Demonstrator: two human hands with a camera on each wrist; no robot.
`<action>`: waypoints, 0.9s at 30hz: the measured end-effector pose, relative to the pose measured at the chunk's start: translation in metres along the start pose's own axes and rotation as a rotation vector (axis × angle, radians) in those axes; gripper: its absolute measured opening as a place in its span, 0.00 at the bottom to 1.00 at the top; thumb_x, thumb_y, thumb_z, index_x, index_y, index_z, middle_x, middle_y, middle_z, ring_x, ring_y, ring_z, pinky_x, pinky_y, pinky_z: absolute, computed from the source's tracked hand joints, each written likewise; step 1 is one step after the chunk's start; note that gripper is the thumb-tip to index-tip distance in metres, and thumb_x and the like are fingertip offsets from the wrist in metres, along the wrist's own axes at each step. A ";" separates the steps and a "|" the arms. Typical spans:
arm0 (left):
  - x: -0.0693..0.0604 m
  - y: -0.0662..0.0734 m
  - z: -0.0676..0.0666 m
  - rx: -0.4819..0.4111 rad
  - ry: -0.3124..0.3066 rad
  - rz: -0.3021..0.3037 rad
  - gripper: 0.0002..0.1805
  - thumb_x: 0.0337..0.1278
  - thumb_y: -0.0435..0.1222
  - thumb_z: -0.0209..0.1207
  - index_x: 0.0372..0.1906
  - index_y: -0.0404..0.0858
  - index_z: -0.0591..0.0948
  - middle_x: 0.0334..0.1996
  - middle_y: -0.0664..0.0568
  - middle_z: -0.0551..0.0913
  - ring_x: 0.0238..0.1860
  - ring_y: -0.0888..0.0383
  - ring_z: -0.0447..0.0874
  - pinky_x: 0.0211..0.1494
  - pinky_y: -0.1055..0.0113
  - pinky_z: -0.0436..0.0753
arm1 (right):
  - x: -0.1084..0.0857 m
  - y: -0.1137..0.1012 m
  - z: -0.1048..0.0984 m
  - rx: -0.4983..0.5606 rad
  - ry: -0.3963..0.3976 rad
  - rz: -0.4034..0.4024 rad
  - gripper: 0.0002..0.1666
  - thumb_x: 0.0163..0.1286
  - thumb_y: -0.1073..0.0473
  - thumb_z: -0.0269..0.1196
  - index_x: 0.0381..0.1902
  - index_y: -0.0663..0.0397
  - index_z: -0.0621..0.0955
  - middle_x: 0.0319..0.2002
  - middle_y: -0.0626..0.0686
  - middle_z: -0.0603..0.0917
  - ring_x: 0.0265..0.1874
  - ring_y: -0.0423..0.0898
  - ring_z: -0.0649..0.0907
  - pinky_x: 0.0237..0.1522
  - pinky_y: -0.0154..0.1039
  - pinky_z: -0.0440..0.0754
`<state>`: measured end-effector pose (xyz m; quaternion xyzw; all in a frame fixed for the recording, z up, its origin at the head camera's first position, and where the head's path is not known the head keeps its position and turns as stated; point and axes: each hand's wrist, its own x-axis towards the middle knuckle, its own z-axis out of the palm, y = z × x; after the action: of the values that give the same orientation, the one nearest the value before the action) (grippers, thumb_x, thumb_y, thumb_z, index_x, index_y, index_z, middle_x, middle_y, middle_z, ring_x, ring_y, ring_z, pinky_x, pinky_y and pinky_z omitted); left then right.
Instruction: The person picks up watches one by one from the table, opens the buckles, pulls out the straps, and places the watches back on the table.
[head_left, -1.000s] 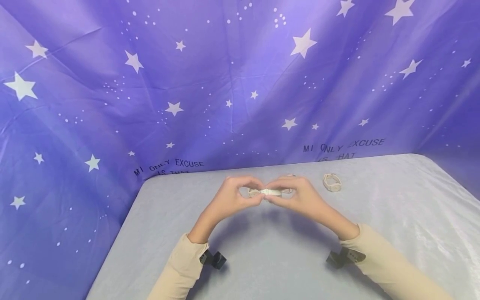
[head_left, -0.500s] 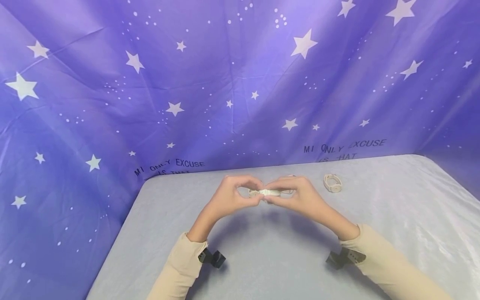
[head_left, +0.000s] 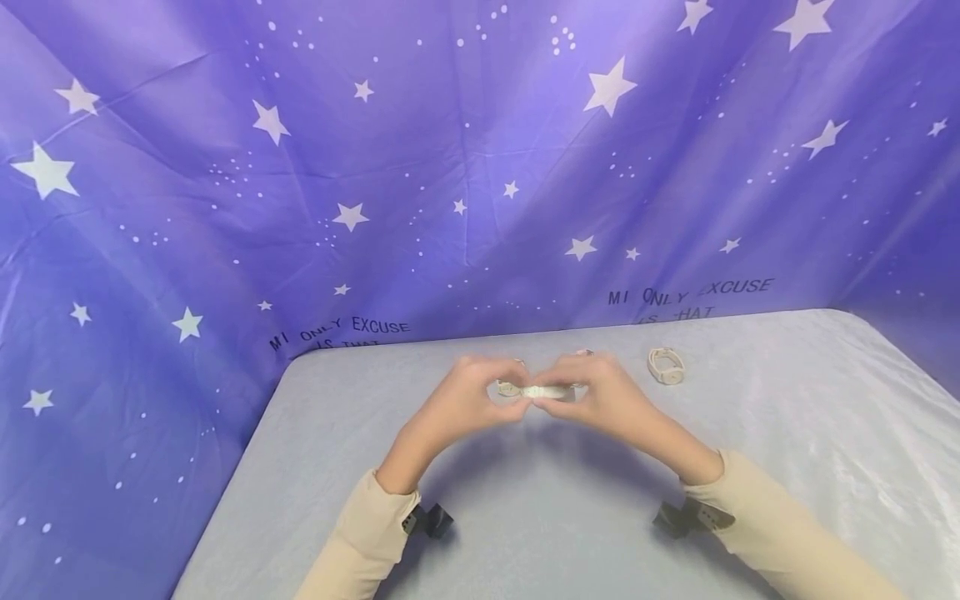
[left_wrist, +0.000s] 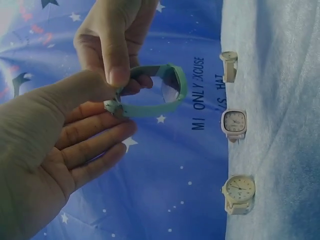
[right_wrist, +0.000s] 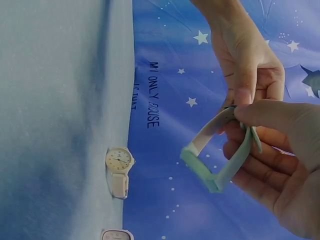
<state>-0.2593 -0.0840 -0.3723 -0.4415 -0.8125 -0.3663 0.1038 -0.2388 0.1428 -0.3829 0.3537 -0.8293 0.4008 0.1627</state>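
Holding the mint-green watch (right_wrist: 200,169) in the air above the counter (head_left: 540,525), my grip is clamped on the two ends of its strap (right_wrist: 239,162): the thumb and fingertip of my left hand (head_left: 457,400) pinch one side, the thumb and fingertips of my right hand (head_left: 615,396) pinch the other, and the hands meet at the fingertips. What counts is how those ends lie to each other. They come together right at the pinch, at the top of the loop, and I cannot tell whether they are buckled, as my fingers cover the join. The loop's long axis runs down from the grip to the case (left_wrist: 181,85), which hangs lowest; neither hand is clearly nearer, since the join lies between them. The other fingers of my left hand lie fairly straight beside the loop.

Three more rest on the counter, apart from it: a round cream watch (left_wrist: 238,192) on the left, a square pink watch (left_wrist: 234,123) in the middle, a beige watch (head_left: 665,367) on the right. Against the head view of half a second ago, both hands and the strap sit slightly lower and the hands look blurred, while the beige watch lies where it was
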 end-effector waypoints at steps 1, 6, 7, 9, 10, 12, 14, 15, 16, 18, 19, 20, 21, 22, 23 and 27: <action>0.000 0.001 0.000 0.012 -0.007 0.004 0.08 0.51 0.30 0.69 0.37 0.43 0.87 0.36 0.58 0.90 0.42 0.60 0.89 0.52 0.70 0.86 | 0.000 0.000 0.000 -0.021 0.000 -0.015 0.11 0.57 0.63 0.77 0.39 0.49 0.91 0.34 0.42 0.91 0.32 0.40 0.85 0.40 0.35 0.81; 0.000 0.004 -0.003 -0.013 -0.023 -0.025 0.08 0.50 0.30 0.69 0.36 0.44 0.87 0.36 0.59 0.90 0.43 0.63 0.89 0.53 0.72 0.85 | -0.001 -0.001 -0.001 0.013 -0.017 0.010 0.12 0.57 0.62 0.77 0.40 0.47 0.91 0.37 0.43 0.92 0.36 0.39 0.87 0.45 0.36 0.83; 0.000 0.004 -0.004 -0.026 -0.019 -0.032 0.08 0.49 0.30 0.69 0.36 0.44 0.87 0.36 0.58 0.90 0.42 0.64 0.88 0.53 0.71 0.85 | -0.001 -0.002 -0.002 0.039 -0.019 0.027 0.12 0.58 0.62 0.77 0.41 0.46 0.91 0.38 0.43 0.92 0.38 0.40 0.87 0.47 0.36 0.83; 0.000 0.003 -0.005 -0.055 -0.008 -0.044 0.08 0.48 0.31 0.69 0.36 0.43 0.87 0.36 0.58 0.90 0.42 0.65 0.88 0.54 0.70 0.85 | 0.000 -0.003 -0.003 0.086 -0.021 0.055 0.13 0.59 0.61 0.76 0.42 0.46 0.91 0.39 0.42 0.92 0.39 0.39 0.87 0.48 0.37 0.83; 0.000 0.003 -0.006 -0.068 -0.001 -0.047 0.08 0.48 0.31 0.70 0.35 0.43 0.87 0.36 0.57 0.90 0.42 0.65 0.88 0.54 0.70 0.85 | 0.000 -0.003 -0.003 0.104 -0.022 0.062 0.13 0.59 0.61 0.76 0.43 0.45 0.91 0.40 0.42 0.92 0.40 0.39 0.87 0.48 0.37 0.82; 0.000 0.002 -0.007 -0.098 0.011 -0.047 0.08 0.47 0.31 0.70 0.35 0.43 0.86 0.36 0.56 0.90 0.42 0.64 0.88 0.53 0.69 0.86 | 0.001 -0.004 -0.004 0.130 -0.026 0.075 0.12 0.60 0.60 0.76 0.43 0.46 0.90 0.41 0.43 0.92 0.41 0.39 0.87 0.48 0.36 0.82; -0.001 0.000 -0.007 -0.124 0.020 -0.046 0.08 0.47 0.30 0.70 0.34 0.42 0.86 0.36 0.56 0.90 0.41 0.64 0.88 0.53 0.68 0.86 | 0.001 -0.003 -0.004 0.152 -0.036 0.086 0.12 0.61 0.59 0.75 0.44 0.46 0.90 0.42 0.43 0.92 0.42 0.39 0.87 0.49 0.36 0.83; -0.001 -0.001 -0.007 -0.135 0.025 -0.044 0.08 0.47 0.30 0.70 0.34 0.42 0.86 0.36 0.55 0.90 0.41 0.64 0.89 0.53 0.68 0.86 | 0.002 -0.003 -0.004 0.166 -0.041 0.091 0.12 0.62 0.59 0.75 0.45 0.46 0.90 0.42 0.44 0.92 0.43 0.39 0.87 0.49 0.36 0.84; -0.001 -0.001 -0.007 -0.153 0.029 -0.043 0.08 0.46 0.30 0.70 0.33 0.42 0.86 0.35 0.55 0.90 0.41 0.64 0.89 0.53 0.68 0.87 | 0.002 -0.003 -0.005 0.184 -0.049 0.104 0.12 0.62 0.59 0.75 0.45 0.46 0.90 0.43 0.44 0.92 0.43 0.39 0.87 0.50 0.36 0.84; -0.001 -0.003 -0.006 -0.184 0.033 -0.041 0.08 0.46 0.29 0.71 0.33 0.42 0.86 0.36 0.54 0.90 0.40 0.64 0.89 0.52 0.68 0.87 | 0.002 -0.002 -0.005 0.216 -0.060 0.125 0.13 0.62 0.59 0.75 0.45 0.46 0.90 0.43 0.44 0.92 0.44 0.39 0.88 0.50 0.36 0.85; 0.000 -0.003 -0.006 -0.202 0.034 -0.041 0.09 0.46 0.29 0.71 0.34 0.41 0.86 0.36 0.53 0.90 0.40 0.64 0.89 0.51 0.67 0.88 | 0.002 -0.002 -0.006 0.228 -0.064 0.134 0.13 0.62 0.59 0.75 0.45 0.46 0.90 0.43 0.44 0.92 0.44 0.40 0.88 0.49 0.36 0.86; 0.000 -0.004 -0.006 -0.219 0.034 -0.042 0.09 0.46 0.28 0.71 0.34 0.41 0.86 0.36 0.52 0.90 0.39 0.64 0.89 0.51 0.67 0.88 | 0.002 -0.002 -0.006 0.239 -0.067 0.139 0.13 0.61 0.59 0.75 0.45 0.47 0.90 0.43 0.45 0.92 0.44 0.40 0.88 0.49 0.37 0.86; 0.000 -0.004 -0.006 -0.235 0.033 -0.045 0.09 0.46 0.28 0.71 0.34 0.41 0.86 0.36 0.52 0.91 0.39 0.64 0.89 0.51 0.66 0.88 | 0.002 -0.002 -0.007 0.248 -0.067 0.144 0.13 0.61 0.59 0.75 0.45 0.47 0.90 0.43 0.45 0.92 0.44 0.40 0.87 0.49 0.37 0.87; 0.000 -0.005 -0.006 -0.251 0.029 -0.050 0.10 0.46 0.28 0.71 0.35 0.41 0.86 0.36 0.51 0.91 0.39 0.64 0.90 0.50 0.66 0.88 | 0.002 -0.003 -0.007 0.254 -0.068 0.151 0.13 0.60 0.59 0.76 0.45 0.47 0.90 0.43 0.45 0.92 0.44 0.40 0.87 0.49 0.37 0.87; -0.001 -0.005 -0.006 -0.261 0.025 -0.056 0.10 0.46 0.27 0.71 0.35 0.41 0.86 0.37 0.51 0.91 0.39 0.64 0.90 0.51 0.66 0.88 | 0.002 -0.003 -0.007 0.250 -0.067 0.149 0.13 0.60 0.59 0.76 0.45 0.47 0.90 0.42 0.45 0.92 0.44 0.40 0.87 0.49 0.37 0.87; -0.001 -0.004 -0.004 -0.251 -0.002 -0.075 0.10 0.49 0.28 0.71 0.38 0.41 0.87 0.38 0.52 0.91 0.40 0.65 0.90 0.53 0.66 0.88 | 0.001 -0.004 -0.006 0.161 -0.041 0.073 0.14 0.58 0.63 0.76 0.43 0.48 0.91 0.40 0.45 0.92 0.38 0.39 0.86 0.44 0.36 0.85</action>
<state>-0.2627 -0.0890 -0.3725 -0.4208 -0.7762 -0.4683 0.0333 -0.2365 0.1458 -0.3765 0.3432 -0.8099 0.4647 0.1021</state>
